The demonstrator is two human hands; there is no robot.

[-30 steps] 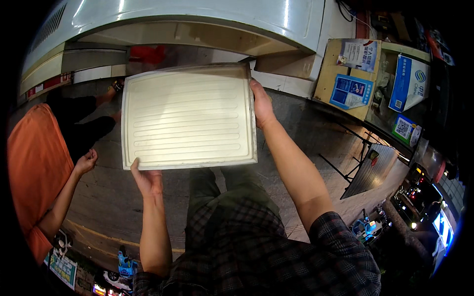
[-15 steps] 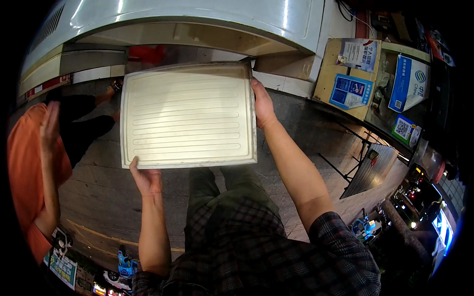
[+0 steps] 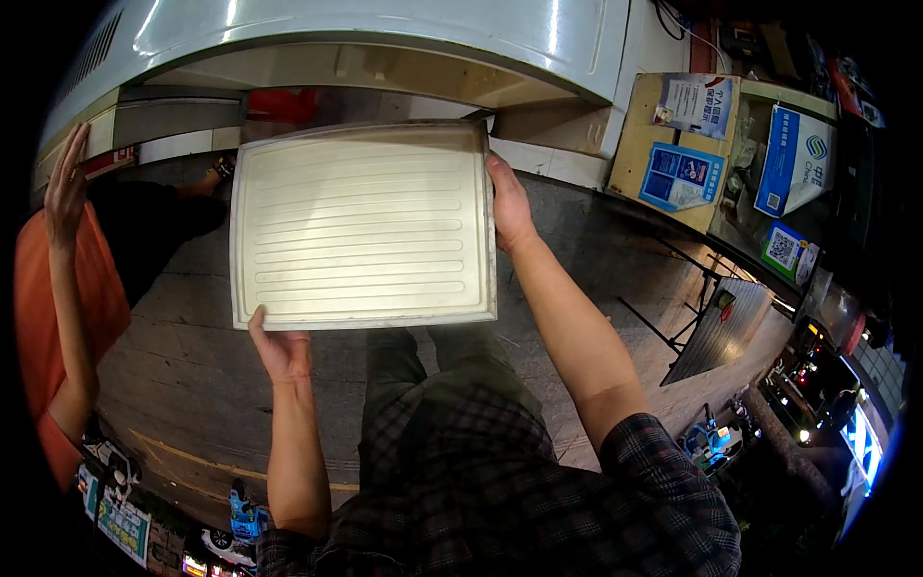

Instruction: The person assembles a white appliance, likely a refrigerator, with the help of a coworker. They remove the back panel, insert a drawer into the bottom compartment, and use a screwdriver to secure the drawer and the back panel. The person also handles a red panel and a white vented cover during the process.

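Note:
Between my hands is a cream-white rectangular panel [image 3: 361, 226] with rows of long raised ribs and a thin grey edge, its ribbed face toward me. My left hand [image 3: 281, 352] grips its near left corner, the thumb lying over the rim and the other fingers hidden beneath. At the right edge, toward the far corner, my right hand [image 3: 510, 204] clasps the side, with most of its fingers out of sight behind the panel. Just beyond the panel lies a large pale appliance-like cabinet [image 3: 385, 21] with a long open recess.
On the left a person in an orange top [image 3: 72, 298] stands close, one hand raised. A yellowish counter [image 3: 630, 144] with posters and a glass-topped section stands at right. Below it a folding stand [image 3: 687, 308] and a ribbed metal sheet [image 3: 716, 332] rest on the grey floor [image 3: 567, 317].
The other person's raised hand has moved up and to the left, toward the cabinet's end. The panel and both my hands have shifted very slightly left, with the same grip.

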